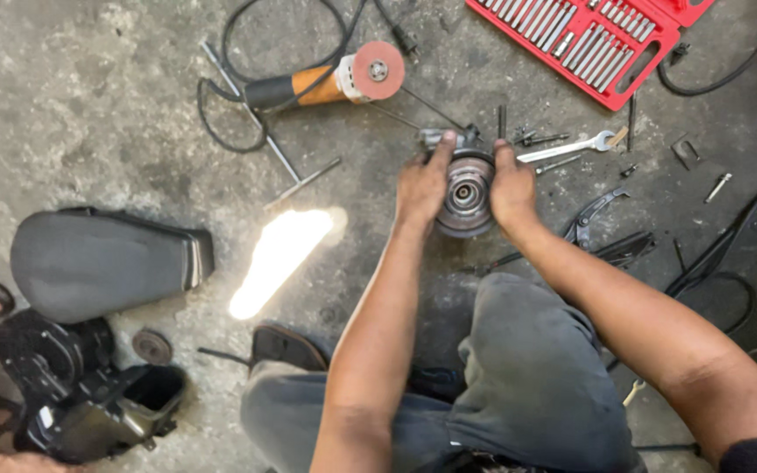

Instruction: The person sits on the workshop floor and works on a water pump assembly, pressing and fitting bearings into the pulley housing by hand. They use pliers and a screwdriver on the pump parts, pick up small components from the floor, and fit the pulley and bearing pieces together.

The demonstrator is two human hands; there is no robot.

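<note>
The person squats on the concrete floor [89, 105] with both arms reaching forward, and the round metal hub [464, 194] stands on edge between the 2 hands, its open face turned up toward the person's head. Held that way, I'd judge, so the rings and bearing inside can be looked into. The left hand [422, 186] is clamped on the hub's left rim, fingers stretched up over the far edge. The right hand [513, 186] is closed on the right rim, so the part is pinched from both sides and sits squarely in the middle, touching both palms, just beyond the knees.

Tools lie fanned out within reach on the far side: a spanner [571, 147] just right of the hub, loose bolts [536, 137] beside it, and a red socket case [584, 35] (lid thrown open) farther off to the right. An orange angle grinder [330, 81] rests far left of the hub, its cable looped behind. Nearer on the right lies a pair of pliers [593, 215]. At the near left sit a black seat [98, 258] and dark plastic body panels [81, 394], set aside well apart from the work.
</note>
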